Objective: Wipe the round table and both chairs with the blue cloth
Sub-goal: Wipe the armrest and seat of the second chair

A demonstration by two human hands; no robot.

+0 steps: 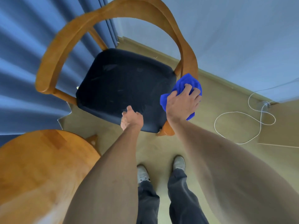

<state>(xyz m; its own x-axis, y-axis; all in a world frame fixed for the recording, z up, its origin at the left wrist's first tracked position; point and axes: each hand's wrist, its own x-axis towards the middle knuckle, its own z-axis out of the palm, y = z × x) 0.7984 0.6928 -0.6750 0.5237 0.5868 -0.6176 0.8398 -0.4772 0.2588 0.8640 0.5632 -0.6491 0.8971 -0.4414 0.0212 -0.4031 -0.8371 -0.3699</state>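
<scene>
A wooden chair [53, 57] with a curved backrest and a dark blue padded seat [124, 88] stands in front of me. My right hand [182, 102] grips the bunched blue cloth [186, 83] at the right end of the chair's armrest, by the seat's right edge. My left hand [131, 118] rests at the front edge of the seat; its fingers are hidden over the edge. The round wooden table [40, 167] is at the lower left.
Blue curtains [24, 38] hang behind the chair on the left, and a pale wall [226, 38] runs to the right. A white cable [242, 125] loops on the beige floor at the right. My shoes [143, 173] stand below the chair.
</scene>
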